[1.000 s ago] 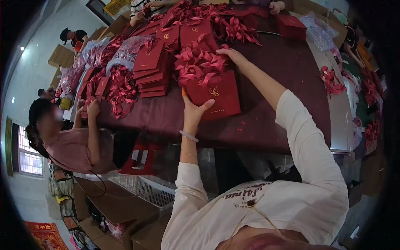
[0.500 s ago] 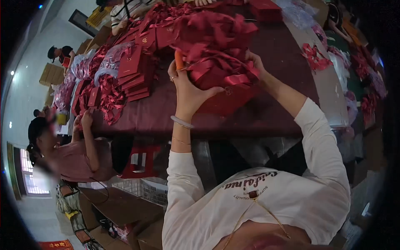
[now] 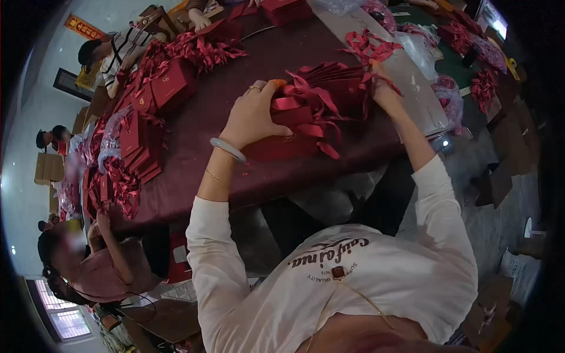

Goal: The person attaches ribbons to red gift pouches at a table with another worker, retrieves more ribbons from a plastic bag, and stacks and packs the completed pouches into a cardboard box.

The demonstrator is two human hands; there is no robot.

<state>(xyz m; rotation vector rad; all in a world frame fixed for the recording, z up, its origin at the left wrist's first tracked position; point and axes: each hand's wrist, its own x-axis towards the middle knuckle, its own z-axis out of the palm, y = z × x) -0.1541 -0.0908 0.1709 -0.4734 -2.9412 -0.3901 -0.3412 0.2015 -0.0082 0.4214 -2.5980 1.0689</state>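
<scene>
1. Progress: red bag bundle is gathered, with ribbon handles on. Ribbons look untidy, so I'd call it partway. Total count left: can't tell.
2. Also on the surface: bag stack and more boxy bags off to the left. Their status isn't readable from here.
3. Bundle location: on the surface in front of the wearer, between both hands.
4. Looks: dark red, edges fanned at the far side, glossy ribbons spilling loosely over the near side.
5. Left hand: gripping the bundle's left end, thumb on the near side.
6. Right hand: at ribbon bunch; fingers partly hidden, can't tell if closed.
</scene>
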